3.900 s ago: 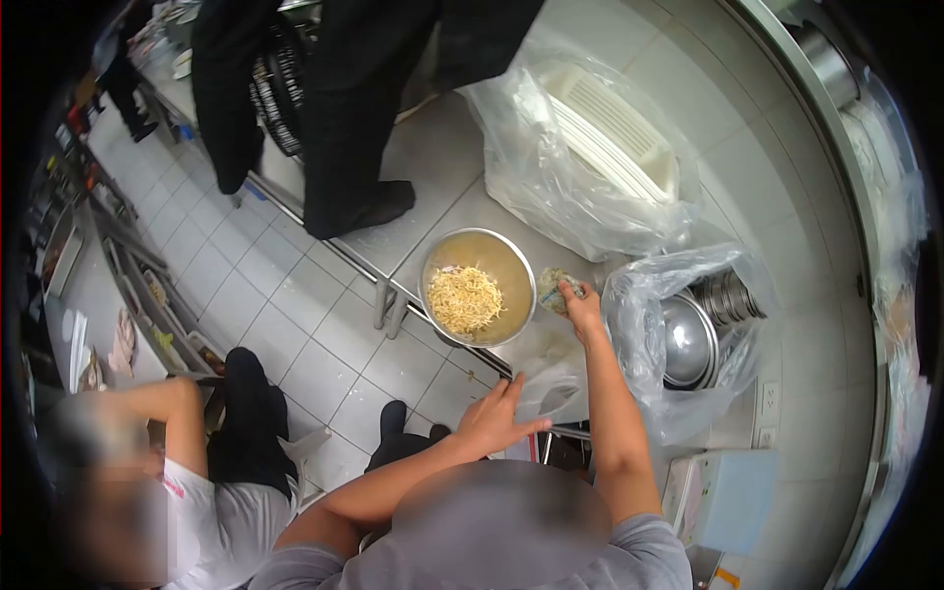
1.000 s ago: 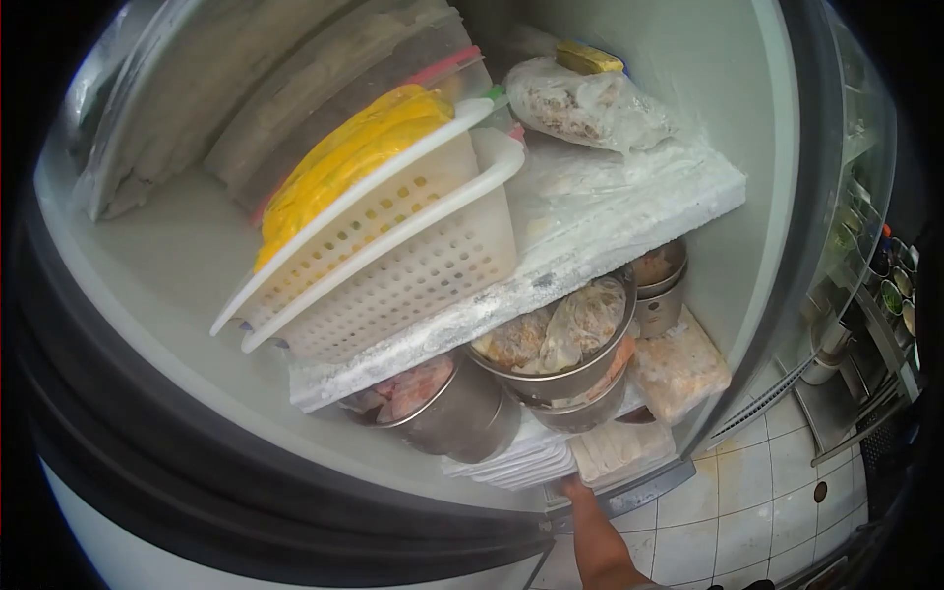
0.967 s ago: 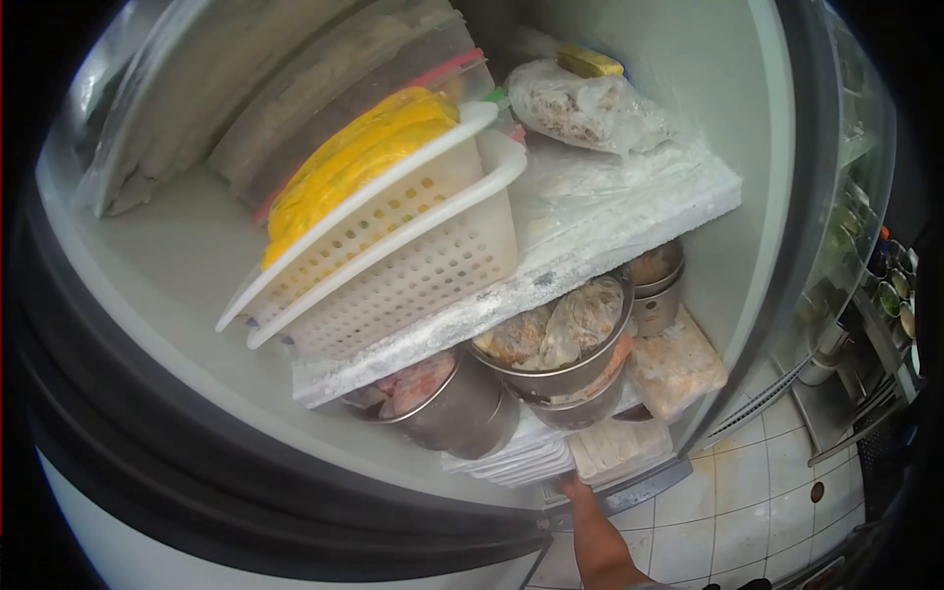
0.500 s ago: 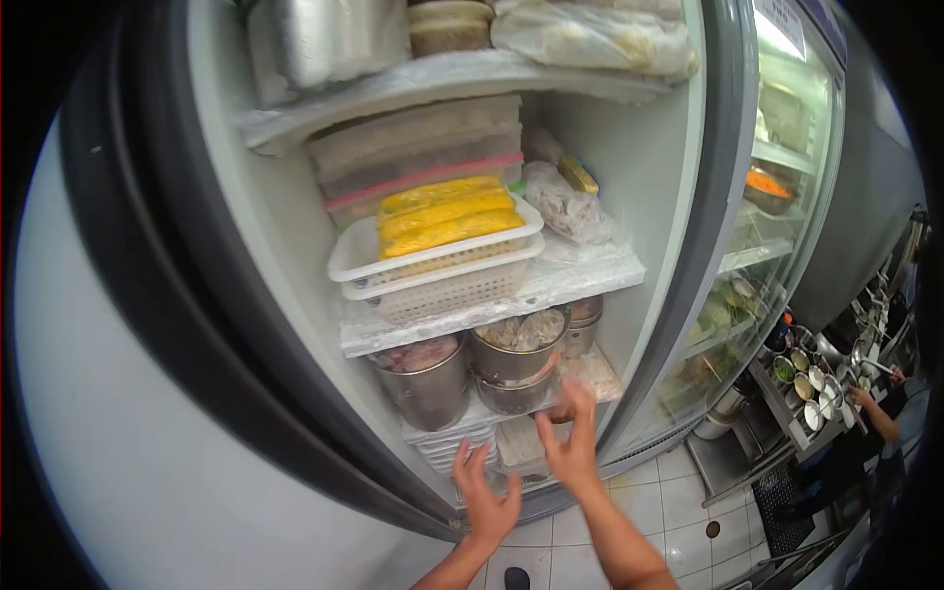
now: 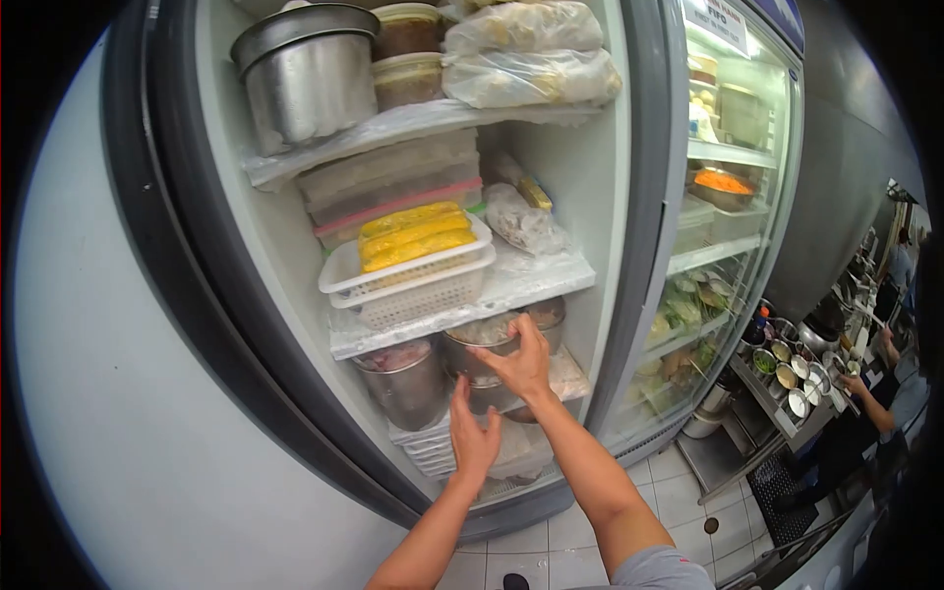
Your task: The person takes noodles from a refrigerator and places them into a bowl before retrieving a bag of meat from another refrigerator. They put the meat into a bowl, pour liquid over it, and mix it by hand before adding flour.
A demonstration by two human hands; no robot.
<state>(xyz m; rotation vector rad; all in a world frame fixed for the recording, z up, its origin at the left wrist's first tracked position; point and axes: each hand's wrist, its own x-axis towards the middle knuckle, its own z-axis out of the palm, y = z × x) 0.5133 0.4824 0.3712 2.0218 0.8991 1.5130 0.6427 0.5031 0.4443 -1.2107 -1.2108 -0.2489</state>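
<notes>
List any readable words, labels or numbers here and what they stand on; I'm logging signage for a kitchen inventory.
No text can be read with certainty.
White sign at the top of the glass door: dark lettering, too blurred and cropped to read.
Containers and bags on the freezer shelves: no legible labels.
The left hand and right hand reach toward the metal pots, which show no markings.

Bright, sharp, fisheye-warped, dark corners
</notes>
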